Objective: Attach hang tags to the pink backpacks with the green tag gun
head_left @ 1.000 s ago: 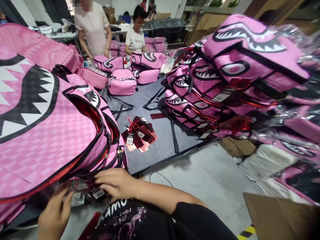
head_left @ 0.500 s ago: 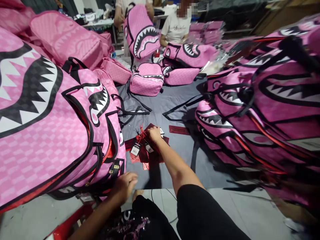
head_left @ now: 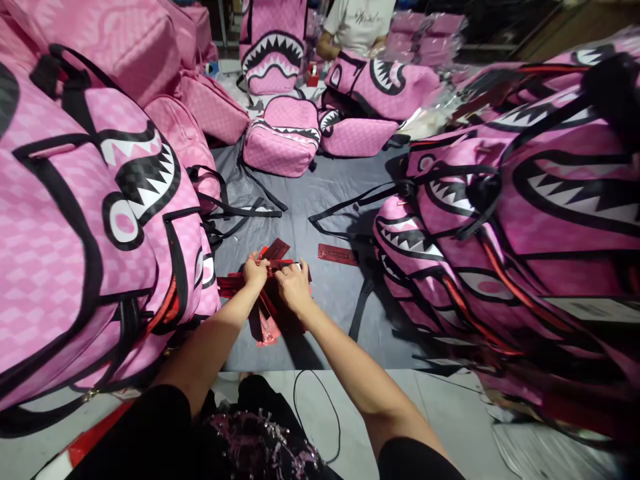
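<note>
Both our hands on the pile of red hang tags

Our left hand (head_left: 255, 270) and right hand (head_left: 294, 285) sit side by side, fingers curled closed around the red hang tags (head_left: 266, 320) on the grey mat (head_left: 330, 293). Pink shark-mouth backpacks (head_left: 95, 220) crowd the left edge, a stacked heap of backpacks (head_left: 500, 227) the right, leaving us a narrow open strip between; one loose tag (head_left: 338, 254) lies just beside.

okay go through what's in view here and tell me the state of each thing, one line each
Left hand: closed on the red hang tags.
Right hand: closed on the same tags.
Red hang tags: loose pile on the grey mat.
Single red tag: flat, apart from the pile.
Grey mat: spread flat.
Backpack at left: on its side, zip open, red lining showing.
Small backpack: upright, zipped.
Stack at right: piled flat.
</note>
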The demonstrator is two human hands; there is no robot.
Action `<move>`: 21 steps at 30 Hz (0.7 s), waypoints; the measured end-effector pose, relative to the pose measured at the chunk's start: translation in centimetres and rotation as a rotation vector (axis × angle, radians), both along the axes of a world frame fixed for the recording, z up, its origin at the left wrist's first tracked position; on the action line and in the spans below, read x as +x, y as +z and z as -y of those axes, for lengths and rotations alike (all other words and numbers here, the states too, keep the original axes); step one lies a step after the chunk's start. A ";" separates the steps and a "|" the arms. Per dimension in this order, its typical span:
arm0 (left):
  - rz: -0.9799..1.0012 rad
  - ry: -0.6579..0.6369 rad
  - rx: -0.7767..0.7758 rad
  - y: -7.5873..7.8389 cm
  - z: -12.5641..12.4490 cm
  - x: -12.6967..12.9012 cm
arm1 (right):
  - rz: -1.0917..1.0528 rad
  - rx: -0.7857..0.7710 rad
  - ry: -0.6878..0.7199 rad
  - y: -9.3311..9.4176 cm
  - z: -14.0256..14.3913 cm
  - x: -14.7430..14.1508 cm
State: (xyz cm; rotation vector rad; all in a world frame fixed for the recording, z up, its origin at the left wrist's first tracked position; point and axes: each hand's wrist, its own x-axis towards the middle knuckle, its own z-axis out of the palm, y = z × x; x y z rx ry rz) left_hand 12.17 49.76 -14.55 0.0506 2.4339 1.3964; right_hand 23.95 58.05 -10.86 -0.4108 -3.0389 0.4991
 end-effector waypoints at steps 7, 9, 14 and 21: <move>-0.099 0.022 -0.059 3.0 0.3 -0.2 | -0.184 -0.248 -0.415 0.5 -4.4 7.4; -0.199 -0.007 -0.035 4.8 1.0 1.8 | -0.262 -0.316 -0.515 1.4 -4.6 9.5; -0.276 -0.408 0.186 8.9 5.6 9.5 | -0.470 -0.580 -0.519 4.3 1.2 12.7; -0.369 -0.673 0.396 13.2 14.6 13.1 | -0.599 -0.610 -0.176 8.2 11.8 12.4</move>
